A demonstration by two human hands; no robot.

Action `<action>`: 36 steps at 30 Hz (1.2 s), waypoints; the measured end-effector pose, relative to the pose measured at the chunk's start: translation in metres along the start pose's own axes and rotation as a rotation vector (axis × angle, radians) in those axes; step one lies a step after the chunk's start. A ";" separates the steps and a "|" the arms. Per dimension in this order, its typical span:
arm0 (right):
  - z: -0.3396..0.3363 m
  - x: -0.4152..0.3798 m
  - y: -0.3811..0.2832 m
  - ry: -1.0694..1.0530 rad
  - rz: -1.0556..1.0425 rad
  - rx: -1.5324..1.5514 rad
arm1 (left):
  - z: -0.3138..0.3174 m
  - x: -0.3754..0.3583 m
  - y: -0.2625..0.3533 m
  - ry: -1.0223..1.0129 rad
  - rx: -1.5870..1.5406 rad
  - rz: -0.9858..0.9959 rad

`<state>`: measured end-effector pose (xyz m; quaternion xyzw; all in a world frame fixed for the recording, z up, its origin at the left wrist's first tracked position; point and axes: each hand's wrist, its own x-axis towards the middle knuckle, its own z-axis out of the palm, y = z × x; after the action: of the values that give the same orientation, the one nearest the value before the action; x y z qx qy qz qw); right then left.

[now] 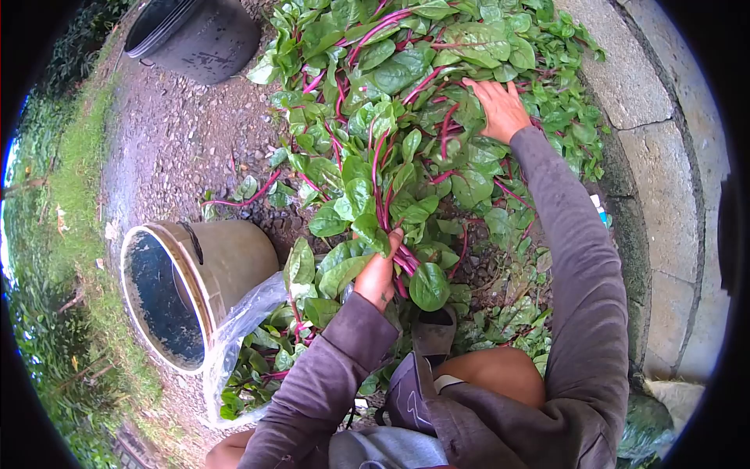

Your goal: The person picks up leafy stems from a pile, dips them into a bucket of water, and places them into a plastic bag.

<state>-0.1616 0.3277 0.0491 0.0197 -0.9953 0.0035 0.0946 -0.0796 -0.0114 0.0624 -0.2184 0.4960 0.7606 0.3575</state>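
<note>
My left hand (376, 273) is closed around the magenta stems of a bunch of Malabar spinach (365, 191), its green leaves fanning out above my fist. Farther off, my right hand (498, 109) lies on a large heap of the same greens (476, 47), its fingers stretched out over the leaves. Some fingertips are partly hidden among the foliage. Beside my left forearm, a clear plastic bag (241, 332) has more red-stemmed greens (269, 356) at it; whether they are inside is hard to tell.
A pale bucket (242, 254) lies tipped on its side at the left, its mouth facing away from me. A black bucket (207, 43) is at the upper left on wet gravel (183, 148). Concrete edging (656, 172) runs along the right. One shoe (434, 332) shows below the bunch.
</note>
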 end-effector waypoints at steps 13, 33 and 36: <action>-0.010 -0.009 0.007 0.093 0.109 0.123 | 0.008 -0.009 0.011 -0.037 -0.097 -0.089; -0.097 -0.313 -0.024 -0.451 0.468 0.014 | 0.011 -0.022 0.008 -0.142 -0.065 0.006; -0.102 -0.341 -0.042 -0.084 0.772 0.023 | 0.022 -0.041 0.006 -0.165 -0.024 0.024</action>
<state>0.1939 0.2999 0.0852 -0.3554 -0.9323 0.0491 0.0452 -0.0567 -0.0060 0.1033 -0.1535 0.4586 0.7859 0.3854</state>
